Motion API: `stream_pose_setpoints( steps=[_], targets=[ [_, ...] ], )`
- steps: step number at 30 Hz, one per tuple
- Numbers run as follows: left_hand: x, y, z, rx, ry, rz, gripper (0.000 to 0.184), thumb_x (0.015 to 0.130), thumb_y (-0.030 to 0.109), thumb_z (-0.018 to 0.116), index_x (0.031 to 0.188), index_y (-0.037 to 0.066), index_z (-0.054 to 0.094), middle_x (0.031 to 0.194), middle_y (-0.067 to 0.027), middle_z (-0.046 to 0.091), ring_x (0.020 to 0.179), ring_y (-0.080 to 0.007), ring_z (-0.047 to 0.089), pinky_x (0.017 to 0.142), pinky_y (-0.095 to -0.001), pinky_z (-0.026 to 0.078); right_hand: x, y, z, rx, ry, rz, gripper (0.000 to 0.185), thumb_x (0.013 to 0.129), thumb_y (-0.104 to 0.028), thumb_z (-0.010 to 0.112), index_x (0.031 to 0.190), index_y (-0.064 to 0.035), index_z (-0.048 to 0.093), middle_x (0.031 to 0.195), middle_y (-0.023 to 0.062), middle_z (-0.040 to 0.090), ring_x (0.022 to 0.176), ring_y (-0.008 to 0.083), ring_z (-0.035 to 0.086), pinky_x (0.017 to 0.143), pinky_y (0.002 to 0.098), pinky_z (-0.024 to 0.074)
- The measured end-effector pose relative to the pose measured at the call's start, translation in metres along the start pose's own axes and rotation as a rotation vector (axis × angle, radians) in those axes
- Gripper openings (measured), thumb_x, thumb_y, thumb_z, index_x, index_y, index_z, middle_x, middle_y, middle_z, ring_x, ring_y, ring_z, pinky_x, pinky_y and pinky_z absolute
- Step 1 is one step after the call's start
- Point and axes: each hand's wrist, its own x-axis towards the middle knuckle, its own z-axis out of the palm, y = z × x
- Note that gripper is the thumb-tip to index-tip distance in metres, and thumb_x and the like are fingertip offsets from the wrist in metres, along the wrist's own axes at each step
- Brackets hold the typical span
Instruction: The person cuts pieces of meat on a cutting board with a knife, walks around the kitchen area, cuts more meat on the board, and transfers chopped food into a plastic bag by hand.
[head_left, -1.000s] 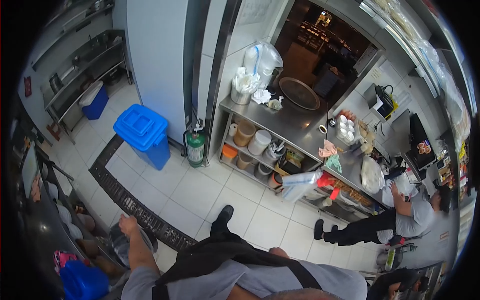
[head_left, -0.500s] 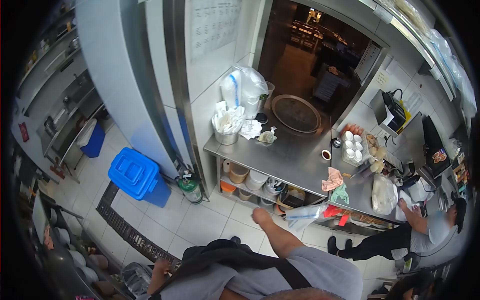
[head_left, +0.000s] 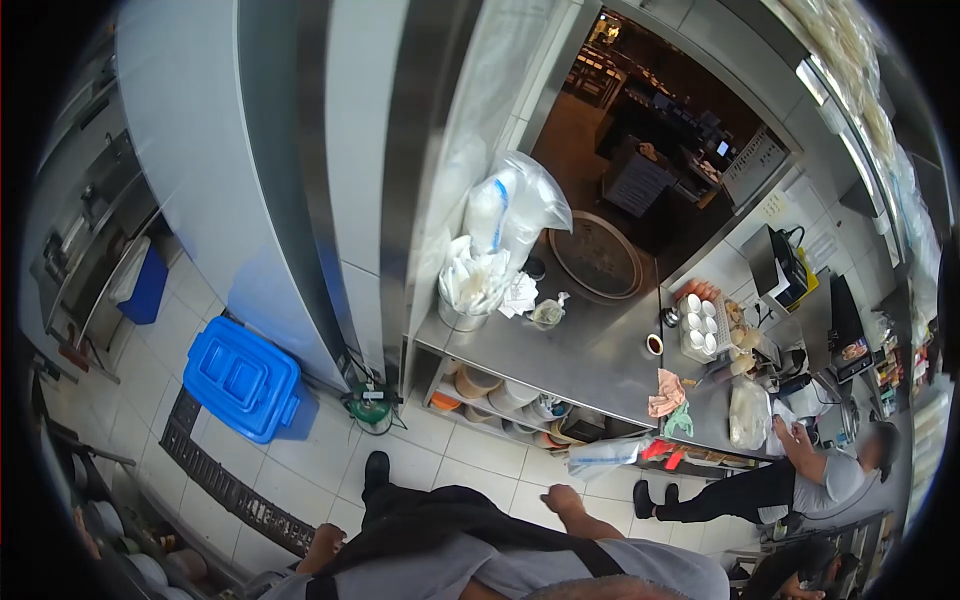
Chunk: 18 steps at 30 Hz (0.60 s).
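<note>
My left hand (head_left: 326, 546) hangs low at the left of my dark apron (head_left: 440, 530), over the end of the floor drain grate; its fingers are curled and too small to read. On the other side of my body, my right hand (head_left: 560, 499) is held over the tiled floor with the fingers folded in and nothing seen in it. A steel counter (head_left: 600, 345) runs ahead, bearing a round tray (head_left: 596, 256), a tub of white napkins (head_left: 472, 288), a pink cloth (head_left: 666, 392) and a green cloth (head_left: 679, 420).
A blue lidded bin (head_left: 246, 378) stands at the left beside the drain grate (head_left: 225, 483). A green cylinder (head_left: 371, 408) is on the floor by the wall. A co-worker (head_left: 800, 470) stands at the counter's right, hands near a plastic bag (head_left: 748, 413). Another person is partly visible at bottom right.
The view has moved forward toward the counter. My left hand has left the clear-lined bucket. My right hand came out from beside my body, reached forward, then drew back somewhat.
</note>
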Motion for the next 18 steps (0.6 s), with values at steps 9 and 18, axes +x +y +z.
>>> stream_pose_setpoints(
  steps=[9, 18],
  targets=[
    [0.090, -0.072, -0.140, -0.572, 0.146, 0.143, 0.021, 0.088, 0.021, 0.061, 0.102, 0.007, 0.069, 0.089, -0.0090, 0.071, 0.068, -0.0239, 0.069, 0.069, -0.0364, 0.058, 0.000, -0.160, -0.079, 0.118, 0.118, -0.111, 0.039, 0.088, -0.042, 0.059, 0.093, -0.0046, 0.070, 0.092, 0.0211, 0.069, 0.090, 0.0392, 0.065, 0.083, 0.0467, 0.0514],
    [0.106, -0.078, -0.153, 0.049, 0.494, 0.287, 0.035, 0.086, 0.036, 0.054, 0.081, 0.005, 0.069, 0.083, -0.0157, 0.069, 0.077, -0.0311, 0.067, 0.069, -0.0442, 0.053, -0.004, -0.269, -0.121, 0.474, 0.293, -0.321, 0.039, 0.088, -0.039, 0.061, 0.087, -0.0003, 0.069, 0.072, 0.0214, 0.067, 0.070, 0.0387, 0.065, 0.066, 0.0453, 0.0512]
  ],
)
